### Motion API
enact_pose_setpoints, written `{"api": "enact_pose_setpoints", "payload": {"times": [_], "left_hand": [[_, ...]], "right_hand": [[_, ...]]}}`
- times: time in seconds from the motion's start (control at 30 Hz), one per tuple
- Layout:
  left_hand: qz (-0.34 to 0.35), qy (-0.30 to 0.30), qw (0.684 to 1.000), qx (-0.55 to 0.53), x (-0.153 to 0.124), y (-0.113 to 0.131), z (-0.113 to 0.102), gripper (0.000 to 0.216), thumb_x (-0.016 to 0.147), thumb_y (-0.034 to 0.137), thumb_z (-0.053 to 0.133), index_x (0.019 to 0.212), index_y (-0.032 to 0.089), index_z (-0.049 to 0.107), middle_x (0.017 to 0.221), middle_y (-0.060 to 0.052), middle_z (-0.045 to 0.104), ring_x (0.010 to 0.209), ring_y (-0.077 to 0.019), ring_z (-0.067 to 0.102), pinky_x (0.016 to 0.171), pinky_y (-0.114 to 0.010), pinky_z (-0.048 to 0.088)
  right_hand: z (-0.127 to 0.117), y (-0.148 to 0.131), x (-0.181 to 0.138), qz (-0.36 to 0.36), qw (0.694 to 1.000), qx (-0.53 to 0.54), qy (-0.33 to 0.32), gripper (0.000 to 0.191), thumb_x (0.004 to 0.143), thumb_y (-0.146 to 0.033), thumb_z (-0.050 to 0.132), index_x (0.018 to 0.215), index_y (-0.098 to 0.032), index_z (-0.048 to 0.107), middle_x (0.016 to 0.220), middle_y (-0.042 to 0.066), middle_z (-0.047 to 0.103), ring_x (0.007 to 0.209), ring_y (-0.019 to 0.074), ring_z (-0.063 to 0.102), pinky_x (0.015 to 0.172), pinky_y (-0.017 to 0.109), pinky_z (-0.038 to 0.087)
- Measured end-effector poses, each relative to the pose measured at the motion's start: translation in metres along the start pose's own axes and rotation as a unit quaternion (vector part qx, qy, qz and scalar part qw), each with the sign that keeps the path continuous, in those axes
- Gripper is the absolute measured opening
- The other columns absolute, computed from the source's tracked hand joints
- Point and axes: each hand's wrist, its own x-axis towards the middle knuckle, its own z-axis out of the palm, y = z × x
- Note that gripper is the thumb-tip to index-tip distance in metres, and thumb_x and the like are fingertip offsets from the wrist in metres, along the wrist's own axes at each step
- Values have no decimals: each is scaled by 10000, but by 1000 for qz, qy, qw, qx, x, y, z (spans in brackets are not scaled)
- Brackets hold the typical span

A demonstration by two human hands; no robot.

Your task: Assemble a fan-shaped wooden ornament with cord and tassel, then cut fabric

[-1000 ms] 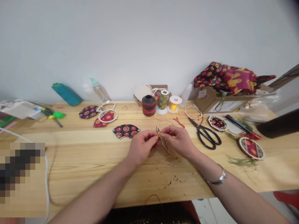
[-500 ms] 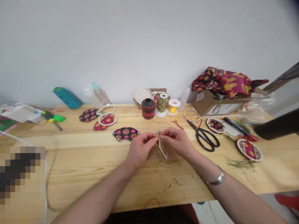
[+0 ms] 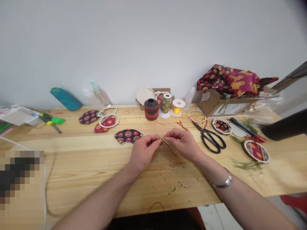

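Observation:
Over the middle of the table, my left hand (image 3: 145,149) pinches a small wooden lattice frame (image 3: 171,150), which shows nearly edge-on. Close beside it, my right hand (image 3: 181,144) has thumb and forefinger closed on a bit of yellow thread (image 3: 164,138) at the frame. Fingers hide most of the thread and part of the frame. Left of the hands lies a fan-shaped patterned fabric piece (image 3: 128,136). Black-handled scissors (image 3: 212,140) rest to the right of my right hand.
Thread spools stand at the back: red-black (image 3: 151,110), olive (image 3: 166,105) and yellow (image 3: 177,108). A cardboard box (image 3: 211,103) holds fabric. A round ornament (image 3: 256,151) and a marker (image 3: 244,127) lie right. Dark scraps dot the front; a screwdriver (image 3: 54,126) lies left.
The wooden frame has turned from showing its lattice face to nearly edge-on, its lower end swinging right. Both hands stay close together, still pinching. The view has shifted slightly.

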Motion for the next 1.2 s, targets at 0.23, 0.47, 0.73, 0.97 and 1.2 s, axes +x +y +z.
{"api": "enact_pose_setpoints", "payload": {"times": [0.23,0.47,0.73,0.97,1.2], "left_hand": [[-1,-15,1000,-8,1,0,1,186,740,284,662,864,182,755,883,-44,764,817,-176,665,780,-287,496],[7,-3,1000,2,-1,0,1,159,740,298,671,821,193,758,847,-30,769,801,-179,676,764,-282,507],[6,10,1000,26,0,-2,0,189,756,307,660,853,181,762,875,-46,773,823,-194,689,787,-299,517],[67,14,995,67,-4,1,1,180,787,232,618,883,198,767,861,-23,775,789,-176,697,750,-278,537],[133,11,987,89,-6,-4,2,208,816,205,599,950,230,756,938,-20,768,865,-175,695,806,-291,537]], "right_hand": [[0,4,1,6,1000,14,-7,93,722,-253,631,705,-167,663,670,12,683,591,115,574,585,239,461],[0,4,0,28,998,52,-18,117,717,-275,650,712,-159,657,636,-2,647,525,88,494,493,215,387],[-1,13,1,-11,998,-57,-7,124,779,-201,574,837,-171,680,745,30,687,638,136,569,593,265,439],[-4,12,-2,-153,966,-192,74,85,812,-164,584,804,-180,667,753,35,663,734,166,583,697,297,448],[0,9,-5,-114,972,-207,4,112,801,-136,622,764,-198,707,698,17,660,673,147,585,635,266,425]]}}
